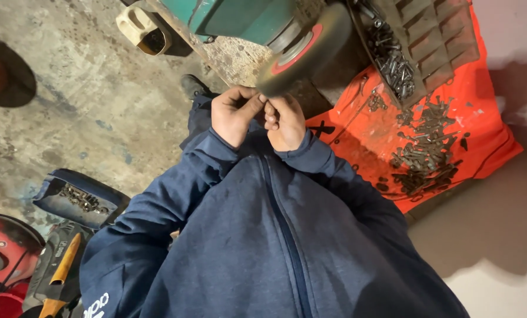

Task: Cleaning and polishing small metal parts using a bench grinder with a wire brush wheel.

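**Small part held to the wheel of a bench grinder, seen from above.**
Both hands meet at upper centre of the frame: the left hand (235,115) and right hand (285,122) have their fingers curled and pressed together, pinching a small workpiece (263,103) too hidden to identify, right at the lower rim of the grey wheel (304,50) with its red hub, mounted on the green bench grinder (234,17). Judged from this grip, good practice is light, even pressure, fingertips kept behind the contact line, and sleeves clear of the rim. Loose bolts (425,147) lie on an orange sheet (487,135) at right; a blue tray (81,197) sits lower left.
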